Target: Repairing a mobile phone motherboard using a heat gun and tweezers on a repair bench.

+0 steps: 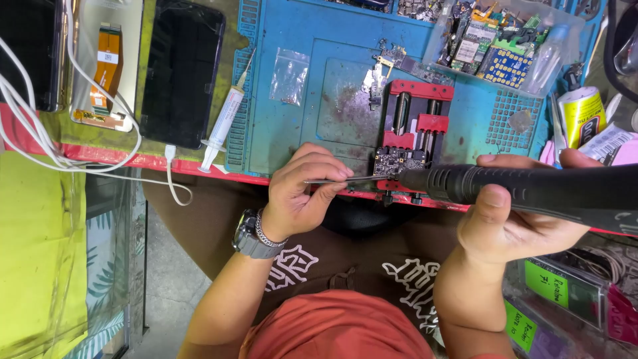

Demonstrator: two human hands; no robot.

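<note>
**Tweezers and hot-air handle over a clamped board**

Nearest to me is the thick black ribbed hot-air handle [531, 189], lying across my right hand [512, 223]; my fingers are wrapped shut around it, thumb on top, and its nozzle end points left toward the small dark circuit board [399, 159]. That board sits clamped in a red metal board holder [419, 119] at the near edge of the blue silicone work mat [319, 80], just above the red rim of the desk [119, 158].

My left hand [302, 196], with a grey wristwatch [249, 236] and a chain bracelet on the wrist, pinches a pair of thin steel tweezers [342, 179]. The fingers are closed on them, and the tips reach right to the board's lower edge, just beside the nozzle. Whether the tips hold anything, I cannot tell.

On the mat lie a small clear plastic bag [290, 76] and loose board pieces. A white syringe [224, 119] rests along the mat's left edge, beside a black phone [181, 73]. White cables [40, 133] loop over the far left. A clear plastic tray of circuit boards [498, 46] stands top right.
</note>
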